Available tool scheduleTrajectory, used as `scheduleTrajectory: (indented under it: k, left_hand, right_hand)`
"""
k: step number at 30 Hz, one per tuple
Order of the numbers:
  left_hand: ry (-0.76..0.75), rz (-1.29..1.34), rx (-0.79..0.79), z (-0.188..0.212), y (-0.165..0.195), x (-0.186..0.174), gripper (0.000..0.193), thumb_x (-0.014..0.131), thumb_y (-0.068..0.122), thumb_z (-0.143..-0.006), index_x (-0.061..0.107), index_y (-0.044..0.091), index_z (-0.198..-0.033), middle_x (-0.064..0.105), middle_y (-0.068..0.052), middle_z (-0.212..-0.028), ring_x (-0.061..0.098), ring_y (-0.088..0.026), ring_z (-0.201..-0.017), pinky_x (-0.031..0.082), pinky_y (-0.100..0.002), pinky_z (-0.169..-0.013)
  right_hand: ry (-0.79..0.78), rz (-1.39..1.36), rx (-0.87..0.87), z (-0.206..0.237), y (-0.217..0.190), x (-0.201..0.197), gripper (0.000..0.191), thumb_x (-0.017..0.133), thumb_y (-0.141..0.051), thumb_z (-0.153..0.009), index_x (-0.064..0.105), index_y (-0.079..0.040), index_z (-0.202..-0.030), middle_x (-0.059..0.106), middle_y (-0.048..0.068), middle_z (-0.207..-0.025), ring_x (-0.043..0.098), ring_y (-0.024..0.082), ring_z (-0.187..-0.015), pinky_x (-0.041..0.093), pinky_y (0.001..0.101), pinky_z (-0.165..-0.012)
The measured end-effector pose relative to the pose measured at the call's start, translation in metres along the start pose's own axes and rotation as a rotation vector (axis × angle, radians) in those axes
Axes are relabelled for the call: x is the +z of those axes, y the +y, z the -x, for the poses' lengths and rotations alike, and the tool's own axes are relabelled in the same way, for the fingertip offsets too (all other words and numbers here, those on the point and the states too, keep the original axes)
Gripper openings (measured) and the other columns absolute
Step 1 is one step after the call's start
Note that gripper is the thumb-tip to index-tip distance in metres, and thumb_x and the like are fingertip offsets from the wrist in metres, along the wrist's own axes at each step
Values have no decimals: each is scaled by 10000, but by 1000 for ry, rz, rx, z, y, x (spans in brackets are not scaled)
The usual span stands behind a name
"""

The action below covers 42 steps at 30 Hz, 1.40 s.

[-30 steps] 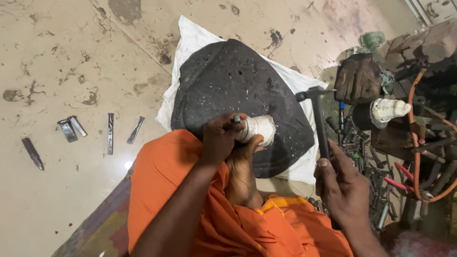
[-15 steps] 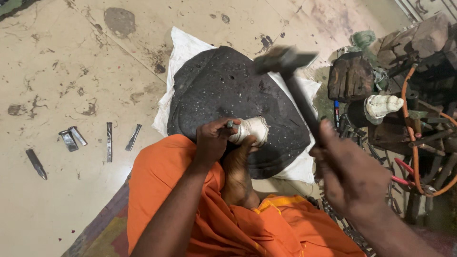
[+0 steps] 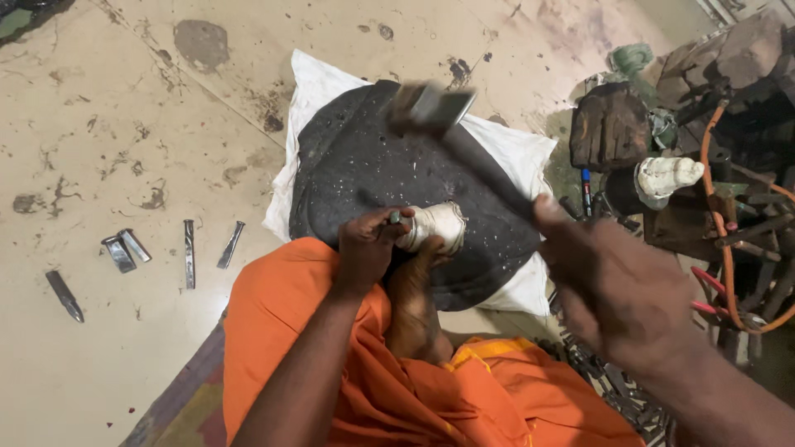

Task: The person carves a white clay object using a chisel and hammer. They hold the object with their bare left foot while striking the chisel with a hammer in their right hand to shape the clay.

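— So, where are your hands right now?

— Your left hand (image 3: 367, 248) pinches a thin metal chisel (image 3: 396, 218), tip down on the dark, speckled, rounded stone slab (image 3: 364, 165), right beside your white-bandaged toe (image 3: 435, 225).

— And your right?

— Your right hand (image 3: 617, 285) is wrapped tight around the dark handle of a steel-headed hammer (image 3: 435, 103), blurred, its head up and beyond the left grip, over the slab.

— Anything else?

— Under the slab lies a white cloth (image 3: 319, 79). Several loose metal chisels (image 3: 189, 251) rest on the floor, well left of the left grip.
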<state>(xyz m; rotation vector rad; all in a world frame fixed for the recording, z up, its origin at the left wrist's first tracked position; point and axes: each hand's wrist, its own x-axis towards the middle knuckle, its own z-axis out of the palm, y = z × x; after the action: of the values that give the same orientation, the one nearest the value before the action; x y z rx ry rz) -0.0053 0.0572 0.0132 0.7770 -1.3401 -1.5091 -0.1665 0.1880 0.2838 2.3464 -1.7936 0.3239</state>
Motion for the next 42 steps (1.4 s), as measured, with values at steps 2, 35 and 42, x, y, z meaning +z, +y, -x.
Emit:
scheduleTrajectory:
  k: [2, 35, 42]
  left_hand:
    - [-14, -31, -10, 1, 0, 0, 164, 705, -15, -893, 769, 50, -1029, 768, -63, -831, 717, -91, -774, 579, -255, -710]
    - [-35, -189, 199, 7, 12, -2, 242, 689, -48, -861, 788, 75, -1045, 793, -86, -1041, 767, -139, -903, 613, -270, -775]
    - [-27, -90, 118, 8, 14, 0, 352, 604, -106, -859, 773, 91, -1097, 797, -82, -1032, 777, -154, -871, 622, -276, -770]
  right_hand:
    - [-188, 16, -63, -9, -3, 12, 689, 640, -35, -880, 453, -160, -1532, 570, 30, -799, 574, 153, -576, 503, 330, -464]
    - [-553, 167, -38, 20, 13, 39, 590, 686, -288, -927, 499, -129, -1463, 588, 94, -873, 614, 227, -639, 523, 336, -469]
    - [15, -51, -23, 32, 17, 21, 781, 678, -28, -845, 386, -204, -1548, 607, 80, -838, 585, 201, -607, 491, 369, -510]
